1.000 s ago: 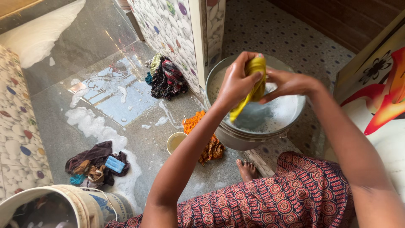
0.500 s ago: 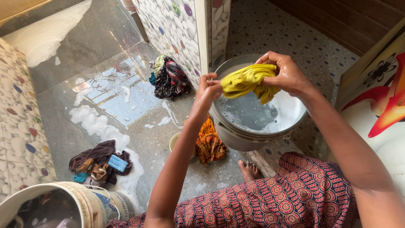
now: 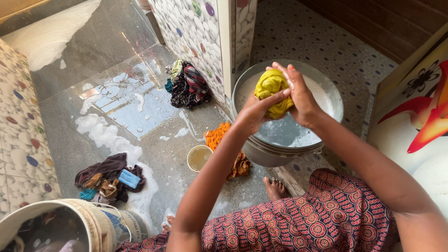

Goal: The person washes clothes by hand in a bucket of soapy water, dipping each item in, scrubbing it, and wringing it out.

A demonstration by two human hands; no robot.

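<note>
Both hands are closed around one wet yellow cloth (image 3: 272, 91), bunched into a ball and held just above the soapy water. The left hand (image 3: 254, 114) grips it from below and the near side, fingers curled; the right hand (image 3: 301, 98) wraps over the top and far side, fingers pressed in. The grip reads as a squeeze or a rub, so the step in hand is judged to be washing or wringing the piece over the metal basin (image 3: 333, 100).

The bundle hangs inside the basin's rim, toward its left edge, so runoff should fall back into the water. A next move would call for keeping it over the rim while the hands twist against each other.

Outward: the basin stands on the wet floor hard against the corner of a pebble-patterned wall (image 3: 196, 28). An orange cloth (image 3: 219, 137) lies at its near-left foot, beside a small cup of water (image 3: 199, 157). A dark pile of clothes (image 3: 186, 84) sits by the wall. Another heap with a blue soap bar (image 3: 129, 178) lies in suds near a white bucket (image 3: 93, 224) at the lower left.

Open floor lies to the left, though slick with foam. The right side is shut in by a painted panel (image 3: 420, 121).
</note>
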